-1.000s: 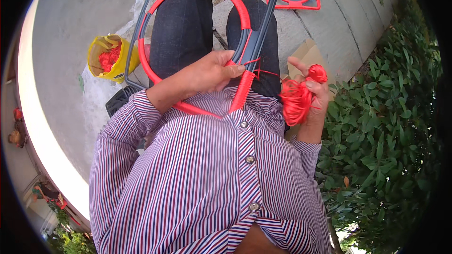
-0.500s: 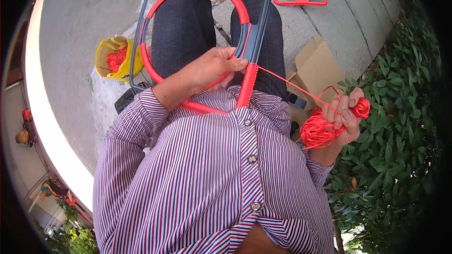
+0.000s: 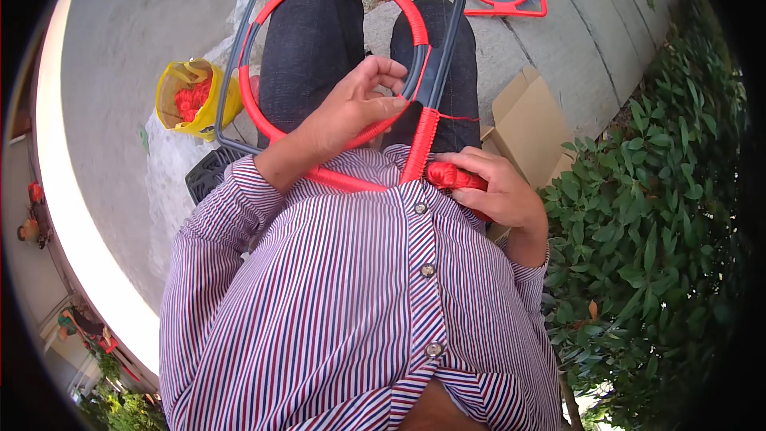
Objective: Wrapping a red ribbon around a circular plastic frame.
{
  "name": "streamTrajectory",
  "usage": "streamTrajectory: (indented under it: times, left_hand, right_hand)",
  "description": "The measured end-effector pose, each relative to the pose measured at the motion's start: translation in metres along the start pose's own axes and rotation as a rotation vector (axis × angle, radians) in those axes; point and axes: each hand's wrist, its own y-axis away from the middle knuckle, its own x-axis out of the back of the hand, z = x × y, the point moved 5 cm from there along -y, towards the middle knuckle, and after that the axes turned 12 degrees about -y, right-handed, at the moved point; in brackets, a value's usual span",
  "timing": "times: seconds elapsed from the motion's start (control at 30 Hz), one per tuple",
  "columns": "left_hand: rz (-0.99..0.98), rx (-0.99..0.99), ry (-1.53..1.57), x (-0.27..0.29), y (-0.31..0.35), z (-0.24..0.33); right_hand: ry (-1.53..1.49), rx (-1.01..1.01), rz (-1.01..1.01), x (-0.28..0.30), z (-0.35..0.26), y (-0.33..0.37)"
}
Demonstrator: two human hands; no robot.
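Note:
A dark frame (image 3: 456,32) with rounded corners and an inner ring (image 3: 416,72) lies across my lap. Red cord wraps parts of the ring and one near side, where tight red coils (image 3: 423,140) run toward my shirt. My left hand (image 3: 351,104) is at the ring's near right part, thumb against it, with the fingers lifted apart from the thumb inside the ring. In my right hand (image 3: 503,189), beside the coils, is a bundle of red cord (image 3: 456,176); its lower part is hidden. A loose strand (image 3: 459,118) runs right from the top of the coils.
On the left, a yellow container (image 3: 227,108) holds red cord (image 3: 192,100). A red-wrapped frame (image 3: 503,8) lies on the pavement at the upper right. An open cardboard box (image 3: 531,116) stands right of my legs, near a leafy hedge (image 3: 630,223). A black crate-like object (image 3: 209,172) sits at left.
My right hand has come left and in toward the frame with the cord bundle; the taut strand has gone slack. My left fingers have loosened and lifted off the ring.

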Motion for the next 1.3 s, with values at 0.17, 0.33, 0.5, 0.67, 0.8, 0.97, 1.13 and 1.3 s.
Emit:
streamTrajectory:
  times: [0.17, 0.33, 0.5, 0.67, 0.8, 0.97, 1.13, 1.3]
  left_hand:
    - [0.101, -0.403, -0.734, -0.017, 0.018, 0.021]
    - [0.256, -0.625, -1.256, -0.039, 0.023, 0.021]
    - [0.121, -0.548, -0.883, -0.022, 0.021, 0.023]
    - [0.209, -0.496, -0.517, 0.001, 0.009, 0.011]
    - [0.163, -0.379, -0.204, -0.006, 0.004, 0.005]
    - [0.220, -0.687, -0.727, -0.013, 0.014, 0.026]
    - [0.438, -0.726, -0.785, -0.017, 0.023, 0.026]
    - [0.468, -0.667, -0.325, -0.001, 0.018, 0.007]
  right_hand:
    - [-0.388, -0.140, 0.199, 0.006, -0.003, -0.041]
    - [-0.665, 0.141, 0.212, 0.007, -0.007, -0.062]
    - [-0.651, 0.129, 0.515, 0.031, 0.002, -0.047]
    - [-0.435, 0.377, 0.732, 0.033, -0.024, -0.040]
    - [0.514, 0.160, 0.509, 0.002, -0.069, -0.061]
    - [0.505, 0.228, 0.576, -0.003, -0.063, -0.067]
    - [0.485, 0.257, 0.687, -0.006, -0.061, -0.066]
    - [-0.241, 0.327, 0.762, -0.001, -0.032, -0.056]
